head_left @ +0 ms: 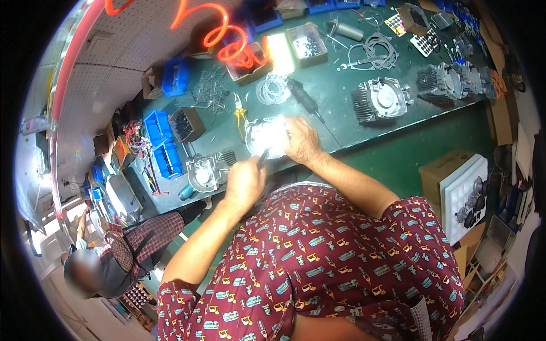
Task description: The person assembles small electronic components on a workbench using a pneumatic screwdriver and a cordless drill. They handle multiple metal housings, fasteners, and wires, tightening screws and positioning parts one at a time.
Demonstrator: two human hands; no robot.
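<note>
Glare-washed metal part [260, 138] ahead of left hand [246, 183] gripping dark tool [263, 157]; right hand [302, 140] at part's right side, grip unclear.

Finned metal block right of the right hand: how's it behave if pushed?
The finned metal block is likely stiff and fairly heavy, being metal. It probably slides rather than rolls, lying broad and low on the green table. Its side fins might snag.
</note>
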